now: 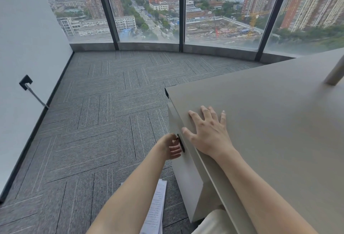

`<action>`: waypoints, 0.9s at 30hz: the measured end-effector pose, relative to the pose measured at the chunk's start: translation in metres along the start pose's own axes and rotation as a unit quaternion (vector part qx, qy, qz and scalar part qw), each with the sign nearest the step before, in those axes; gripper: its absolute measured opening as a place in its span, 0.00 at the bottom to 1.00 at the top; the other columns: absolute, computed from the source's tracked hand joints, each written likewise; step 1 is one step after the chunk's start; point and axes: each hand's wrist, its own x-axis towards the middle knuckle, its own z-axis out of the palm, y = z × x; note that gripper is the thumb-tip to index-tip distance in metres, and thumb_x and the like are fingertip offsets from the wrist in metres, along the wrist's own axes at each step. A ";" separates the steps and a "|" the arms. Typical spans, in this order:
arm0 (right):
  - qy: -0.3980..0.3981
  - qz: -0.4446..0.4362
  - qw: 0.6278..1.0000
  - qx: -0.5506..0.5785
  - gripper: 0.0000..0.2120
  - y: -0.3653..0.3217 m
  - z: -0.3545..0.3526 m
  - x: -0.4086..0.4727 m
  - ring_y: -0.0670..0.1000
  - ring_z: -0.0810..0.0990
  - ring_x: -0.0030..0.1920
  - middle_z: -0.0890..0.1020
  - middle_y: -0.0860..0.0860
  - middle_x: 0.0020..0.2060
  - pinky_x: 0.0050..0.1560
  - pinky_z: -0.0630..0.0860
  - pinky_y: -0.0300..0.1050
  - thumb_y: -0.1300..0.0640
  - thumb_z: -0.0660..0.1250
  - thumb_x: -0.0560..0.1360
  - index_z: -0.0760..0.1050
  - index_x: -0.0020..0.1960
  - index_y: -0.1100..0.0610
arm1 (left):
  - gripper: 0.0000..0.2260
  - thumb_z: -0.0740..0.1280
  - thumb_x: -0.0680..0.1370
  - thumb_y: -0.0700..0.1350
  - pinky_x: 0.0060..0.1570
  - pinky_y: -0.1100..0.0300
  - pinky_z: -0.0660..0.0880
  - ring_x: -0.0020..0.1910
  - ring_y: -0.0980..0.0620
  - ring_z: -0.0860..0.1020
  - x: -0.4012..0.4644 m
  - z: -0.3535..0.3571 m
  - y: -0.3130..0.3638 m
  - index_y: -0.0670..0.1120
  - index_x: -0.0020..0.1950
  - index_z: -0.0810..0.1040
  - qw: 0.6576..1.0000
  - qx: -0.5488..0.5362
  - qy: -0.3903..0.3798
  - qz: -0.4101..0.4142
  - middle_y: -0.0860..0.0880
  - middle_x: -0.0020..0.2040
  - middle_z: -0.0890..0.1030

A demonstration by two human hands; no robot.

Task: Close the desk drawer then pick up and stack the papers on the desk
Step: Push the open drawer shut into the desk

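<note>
A beige desk (270, 122) fills the right side of the head view. Its drawer front (183, 174) faces left, flush under the desk's edge, with a dark oval handle (181, 143). My left hand (172, 147) curls around that handle from the left, fingers hooked on it. My right hand (208, 131) lies flat on the desktop just above the handle, fingers spread. Printed white papers (155, 209) lie on the carpet below my left forearm, partly hidden by it.
Grey patterned carpet (93, 122) spreads to the left. A white wall (22, 66) carries a black socket (25, 82) with a cable. Floor-to-ceiling windows (149, 10) stand behind. A metal post (335, 73) rises from the desk at far right.
</note>
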 end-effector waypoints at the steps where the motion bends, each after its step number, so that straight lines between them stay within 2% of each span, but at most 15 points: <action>1: 0.001 0.000 1.000 0.001 0.34 0.000 0.000 0.000 0.58 0.49 0.81 0.58 0.57 0.80 0.77 0.41 0.68 0.34 0.54 0.76 0.59 0.79 0.45 | 0.13 0.62 0.75 0.45 0.58 0.52 0.76 0.51 0.43 0.78 0.000 0.001 0.001 0.44 0.31 0.70 1.000 0.010 0.006 -0.007 0.42 0.46 0.80; 5: 0.002 0.000 1.000 0.003 0.34 0.002 0.001 0.001 0.57 0.49 0.81 0.58 0.57 0.80 0.77 0.41 0.67 0.33 0.54 0.75 0.60 0.78 0.44 | 0.12 0.62 0.76 0.48 0.55 0.51 0.77 0.50 0.41 0.77 0.002 0.003 0.001 0.43 0.35 0.73 0.995 0.089 0.042 0.026 0.40 0.50 0.78; 8: 0.001 0.003 1.000 0.011 0.34 0.002 -0.001 -0.001 0.57 0.49 0.81 0.58 0.57 0.80 0.77 0.41 0.66 0.33 0.54 0.75 0.60 0.78 0.44 | 0.13 0.61 0.76 0.48 0.39 0.56 0.72 0.35 0.46 0.72 0.002 0.002 -0.003 0.41 0.39 0.76 0.981 0.136 0.090 0.107 0.43 0.42 0.75; 10: 0.001 0.006 1.000 0.011 0.34 0.000 -0.003 -0.002 0.57 0.50 0.81 0.59 0.57 0.80 0.77 0.42 0.66 0.33 0.55 0.75 0.61 0.78 0.44 | 0.13 0.61 0.76 0.49 0.35 0.58 0.71 0.33 0.46 0.71 -0.005 0.000 -0.005 0.39 0.45 0.77 0.964 0.173 0.120 0.162 0.43 0.42 0.75; 12: 0.000 0.007 1.000 0.004 0.35 -0.001 -0.004 -0.004 0.57 0.51 0.81 0.59 0.57 0.80 0.77 0.43 0.66 0.32 0.55 0.75 0.61 0.78 0.45 | 0.14 0.60 0.78 0.49 0.44 0.54 0.76 0.43 0.42 0.77 -0.017 -0.003 -0.007 0.39 0.52 0.77 0.928 0.252 0.156 0.227 0.42 0.45 0.76; 13: -0.002 0.006 1.000 0.000 0.35 -0.002 -0.004 -0.005 0.57 0.51 0.81 0.59 0.57 0.80 0.77 0.43 0.66 0.32 0.54 0.75 0.61 0.78 0.45 | 0.14 0.59 0.79 0.49 0.48 0.53 0.76 0.48 0.41 0.78 -0.024 -0.005 -0.009 0.39 0.53 0.77 0.906 0.294 0.170 0.252 0.42 0.47 0.77; 15: -0.008 0.010 1.000 -0.002 0.35 -0.003 -0.005 -0.009 0.58 0.52 0.81 0.59 0.58 0.80 0.78 0.43 0.65 0.33 0.54 0.76 0.61 0.79 0.47 | 0.15 0.59 0.80 0.49 0.48 0.54 0.70 0.54 0.42 0.78 -0.039 -0.011 -0.014 0.39 0.56 0.77 0.876 0.348 0.177 0.282 0.41 0.51 0.79; 19: -0.003 0.043 0.999 0.001 0.32 -0.016 -0.007 -0.025 0.59 0.54 0.80 0.61 0.60 0.79 0.79 0.46 0.61 0.38 0.55 0.79 0.62 0.78 0.51 | 0.15 0.62 0.79 0.49 0.48 0.55 0.70 0.55 0.42 0.78 -0.066 -0.034 -0.030 0.40 0.57 0.76 0.833 0.430 0.156 0.313 0.41 0.56 0.81; 23: -0.033 0.046 0.997 -0.052 0.34 -0.048 0.001 -0.057 0.64 0.52 0.80 0.56 0.62 0.79 0.78 0.46 0.65 0.41 0.59 0.79 0.57 0.80 0.54 | 0.16 0.61 0.79 0.50 0.49 0.56 0.70 0.57 0.41 0.77 -0.103 -0.063 -0.046 0.39 0.59 0.76 0.813 0.460 0.153 0.324 0.40 0.58 0.80; 27: -0.045 0.028 0.997 -0.060 0.31 -0.081 0.004 -0.090 0.65 0.51 0.80 0.56 0.62 0.79 0.77 0.46 0.67 0.43 0.61 0.79 0.61 0.78 0.52 | 0.16 0.61 0.80 0.49 0.55 0.53 0.73 0.58 0.41 0.77 -0.146 -0.100 -0.070 0.39 0.61 0.75 0.805 0.471 0.158 0.325 0.41 0.60 0.79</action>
